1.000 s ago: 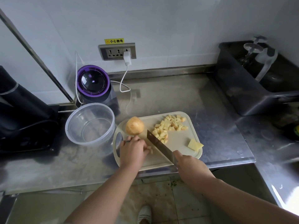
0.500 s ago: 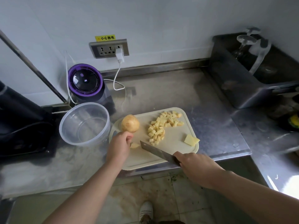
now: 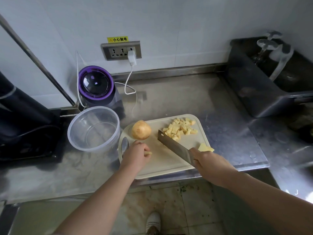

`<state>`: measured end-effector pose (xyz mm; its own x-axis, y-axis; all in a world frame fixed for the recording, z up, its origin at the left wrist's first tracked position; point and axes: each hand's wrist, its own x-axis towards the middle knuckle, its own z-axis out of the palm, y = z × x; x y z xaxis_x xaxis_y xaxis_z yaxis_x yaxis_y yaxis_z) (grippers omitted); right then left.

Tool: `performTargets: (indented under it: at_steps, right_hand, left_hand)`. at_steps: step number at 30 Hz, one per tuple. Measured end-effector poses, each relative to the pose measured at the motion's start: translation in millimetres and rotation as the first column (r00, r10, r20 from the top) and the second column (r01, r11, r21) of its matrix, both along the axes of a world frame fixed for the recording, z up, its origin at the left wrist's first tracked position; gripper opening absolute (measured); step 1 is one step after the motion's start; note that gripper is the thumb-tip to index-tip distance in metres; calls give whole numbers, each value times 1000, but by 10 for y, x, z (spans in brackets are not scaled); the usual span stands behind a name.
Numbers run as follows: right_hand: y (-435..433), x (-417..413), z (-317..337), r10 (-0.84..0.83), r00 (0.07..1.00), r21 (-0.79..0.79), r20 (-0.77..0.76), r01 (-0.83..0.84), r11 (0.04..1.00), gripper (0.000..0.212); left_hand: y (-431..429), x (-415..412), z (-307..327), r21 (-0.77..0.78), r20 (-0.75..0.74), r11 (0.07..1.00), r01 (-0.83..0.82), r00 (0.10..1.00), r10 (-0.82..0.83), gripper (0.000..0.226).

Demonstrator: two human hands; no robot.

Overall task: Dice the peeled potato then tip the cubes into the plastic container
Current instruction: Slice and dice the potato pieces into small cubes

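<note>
Your peeled potato [image 3: 141, 132] sits rounded and pale yellow at the cutting board's [image 3: 162, 164] far left, with the cubes [image 3: 180, 128] heaped at the far right. Your left hand [image 3: 136, 154] curls around a small potato piece [image 3: 148, 153]; your right hand [image 3: 207, 161] grips the cleaver [image 3: 175, 146], its tip beside the cubes. The empty plastic container [image 3: 94, 129] stands left on the steel counter [image 3: 194, 97]. The cleaver's handle is hidden.

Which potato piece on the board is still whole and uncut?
The big rounded chunk at the board's far left corner; the others are small cubes and a flat slice.
</note>
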<state>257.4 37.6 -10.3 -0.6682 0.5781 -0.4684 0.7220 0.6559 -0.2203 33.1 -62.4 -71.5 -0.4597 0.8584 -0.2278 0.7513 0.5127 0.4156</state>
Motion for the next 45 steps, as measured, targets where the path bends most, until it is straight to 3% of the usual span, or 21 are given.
performTargets:
  at_steps: [5,10,15,33,38,45]
  right_hand:
    - [-63,-22,14,-6,1000,7,-13,6,1000,26]
    - [-154,-23,31,-11,1000,24,13,11,1000,31]
    - [-293,-18,63,31,999,10,37,-32,999,32]
    - [-507,-72,46,2,999,-43,45,0,999,40]
    - [-559,-115,-8,29,997,-99,70,-22,995,50]
    - [-377,-49,62,-15,997,-49,80,19,999,39]
  left_hand:
    - [70,286,-16,60,-14,998,18,1000,-17,23]
    - [26,365,-40,86,221,989,-118,971,97,37]
    - [-45,315,-94,107,304,976,-188,941,148,24]
    - [-96,367,-106,236,108,964,-121,989,97,18]
    - [-100,359,-121,248,68,963,-106,993,92,14]
    - [-98,383,-109,205,110,974,-99,991,78,21]
